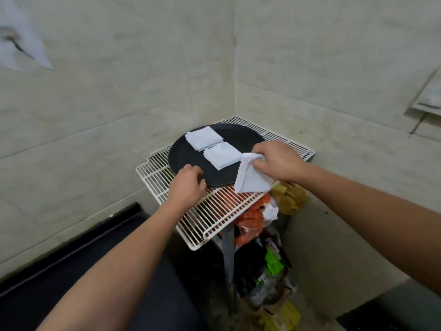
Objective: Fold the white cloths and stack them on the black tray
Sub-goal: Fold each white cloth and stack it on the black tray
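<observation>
While the right hand point(279, 161) clenches its fingers on a white cloth point(250, 180) at 4 o'clock of the black tray point(241, 137), folded stack point(223, 155) at centre, second stack point(204, 138) at 11 o'clock, left hand point(187, 185) at 7 o'clock rim, fingers curled, grip unclear

A white wire rack point(214, 211) sits in the corner of pale tiled walls point(119, 91). Beneath it lies a heap of clutter: an orange plastic bag point(250, 218), a green packet point(273, 261) and brownish-yellow items point(290, 197) by the rack's right edge. A dark ledge point(71, 259) runs along the left wall.
</observation>
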### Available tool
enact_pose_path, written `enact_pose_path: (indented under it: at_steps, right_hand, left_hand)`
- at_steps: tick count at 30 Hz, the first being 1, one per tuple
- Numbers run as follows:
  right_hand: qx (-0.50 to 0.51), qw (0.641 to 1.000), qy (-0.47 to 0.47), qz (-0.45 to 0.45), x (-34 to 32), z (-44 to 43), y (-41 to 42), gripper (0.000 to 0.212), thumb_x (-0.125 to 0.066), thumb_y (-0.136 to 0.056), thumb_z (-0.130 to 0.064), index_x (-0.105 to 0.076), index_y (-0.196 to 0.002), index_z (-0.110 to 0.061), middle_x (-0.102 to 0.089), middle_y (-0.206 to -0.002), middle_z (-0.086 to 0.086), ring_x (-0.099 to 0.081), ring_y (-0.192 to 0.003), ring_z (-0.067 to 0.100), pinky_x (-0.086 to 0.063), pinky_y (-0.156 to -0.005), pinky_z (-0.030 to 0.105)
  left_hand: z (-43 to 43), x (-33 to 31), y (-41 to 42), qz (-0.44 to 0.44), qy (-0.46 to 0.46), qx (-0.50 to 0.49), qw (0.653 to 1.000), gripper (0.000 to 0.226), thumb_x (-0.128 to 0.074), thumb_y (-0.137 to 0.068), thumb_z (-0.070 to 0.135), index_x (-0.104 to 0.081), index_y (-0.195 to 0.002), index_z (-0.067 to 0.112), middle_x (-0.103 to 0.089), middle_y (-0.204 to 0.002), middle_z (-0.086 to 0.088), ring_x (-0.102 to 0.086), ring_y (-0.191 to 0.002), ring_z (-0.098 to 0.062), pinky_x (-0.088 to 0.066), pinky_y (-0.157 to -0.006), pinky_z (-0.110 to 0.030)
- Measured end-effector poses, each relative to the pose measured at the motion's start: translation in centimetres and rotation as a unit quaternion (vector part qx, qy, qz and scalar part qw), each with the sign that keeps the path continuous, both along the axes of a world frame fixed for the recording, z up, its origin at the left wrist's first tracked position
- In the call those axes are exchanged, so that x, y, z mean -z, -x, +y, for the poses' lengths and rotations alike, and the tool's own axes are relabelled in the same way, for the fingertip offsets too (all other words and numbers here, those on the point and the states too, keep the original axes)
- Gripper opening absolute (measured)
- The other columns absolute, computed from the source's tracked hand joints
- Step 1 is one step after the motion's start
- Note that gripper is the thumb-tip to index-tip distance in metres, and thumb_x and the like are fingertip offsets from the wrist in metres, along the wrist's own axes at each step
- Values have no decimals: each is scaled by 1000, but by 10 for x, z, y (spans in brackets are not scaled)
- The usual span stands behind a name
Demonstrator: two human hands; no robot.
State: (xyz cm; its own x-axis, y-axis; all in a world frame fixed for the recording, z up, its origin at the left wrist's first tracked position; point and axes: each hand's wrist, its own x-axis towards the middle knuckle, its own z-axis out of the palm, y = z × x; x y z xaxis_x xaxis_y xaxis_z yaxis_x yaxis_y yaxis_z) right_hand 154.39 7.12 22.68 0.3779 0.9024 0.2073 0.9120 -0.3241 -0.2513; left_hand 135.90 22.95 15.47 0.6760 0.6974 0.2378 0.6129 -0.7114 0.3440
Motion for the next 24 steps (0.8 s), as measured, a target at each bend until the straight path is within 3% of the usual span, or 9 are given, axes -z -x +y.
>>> enact_pose_path:
  at_steps: [6, 10, 14, 19, 24]
  right_hand:
    - [-38, 999, 11, -32, -27, 93, -46, 14, -52, -87, -28, -64, -92, -24, -66, -98, 3, -57, -89, 25, -34, -67, 29]
    - [-65, 997, 24, -34, -36, 145, -71, 20, -50, -83, -32, -64, -84, -18, -60, -83, 3, -54, -80, 26, -32, -62, 29]
    - [-109, 986, 121, -30, -32, 178, -85, 16, -55, -82, -21, -59, -74, -8, -56, -74, 5, -53, -74, 26, -32, -57, 30]
    - [-192, 955, 225, 7, -21, 204, -91, 27, -56, -80, -16, -40, -58, -11, -41, -62, 5, -38, -59, 20, -29, -56, 33]
    - [-210, 937, 279, 13, 10, 243, -92, 17, -55, -82, -21, -53, -68, -11, -53, -70, 3, -49, -67, 20, -36, -60, 34]
  left_hand:
    - [71, 10, -53, 9, 14, -33, 999, 33, -57, -90, 29, -57, -119, 13, -53, -116, -9, -52, -108, -27, -47, -88, -39]
    - [103, 15, -84, 13, 28, -24, 999, 27, -53, -90, 29, -58, -112, 13, -52, -109, -10, -52, -102, -30, -47, -80, -41]
    - [116, 30, -96, 39, 16, -19, 999, 27, -51, -91, 32, -59, -110, 16, -55, -107, -8, -53, -97, -29, -46, -81, -42]
    - [121, 40, -99, 45, -18, -24, 999, 29, -49, -91, 33, -60, -113, 19, -57, -110, -4, -51, -100, -26, -43, -83, -40]
    - [113, 41, -101, 38, 1, -37, 999, 27, -49, -91, 32, -60, -113, 18, -57, -109, -3, -51, -99, -24, -43, -83, -38]
